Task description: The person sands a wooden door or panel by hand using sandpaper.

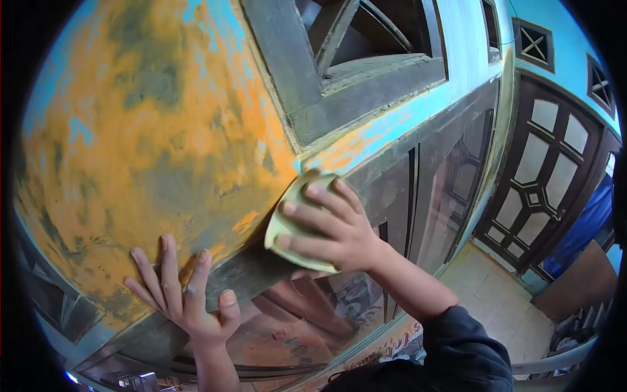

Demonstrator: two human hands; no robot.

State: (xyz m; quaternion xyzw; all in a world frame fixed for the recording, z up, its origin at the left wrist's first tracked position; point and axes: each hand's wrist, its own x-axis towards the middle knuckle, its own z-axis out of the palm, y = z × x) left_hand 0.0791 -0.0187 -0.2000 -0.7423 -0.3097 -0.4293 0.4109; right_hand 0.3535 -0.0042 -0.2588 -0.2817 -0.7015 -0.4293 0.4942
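Observation:
My right hand (326, 225) presses a curved, pale yellow-green sheet of sandpaper (297, 225) against the wooden frame, where it meets the lower corner of the painted wall. Its fingers lie over the back of the sheet and are slightly blurred. The wall (196, 137) is patchy, with orange, grey and bright blue areas. Lower left, my left hand (189, 300) rests with fingers spread on the wall's bottom edge and holds nothing. A dark wooden frame (241, 271) runs beneath both hands.
Above right is a window opening (372, 39) with crossed bars and a dusty frame. Glazed dark panels (450, 176) continue along the wall to the right. A dark door with pale panes (542, 163), a brown board (578, 281) and a tiled floor (490, 287) are further off.

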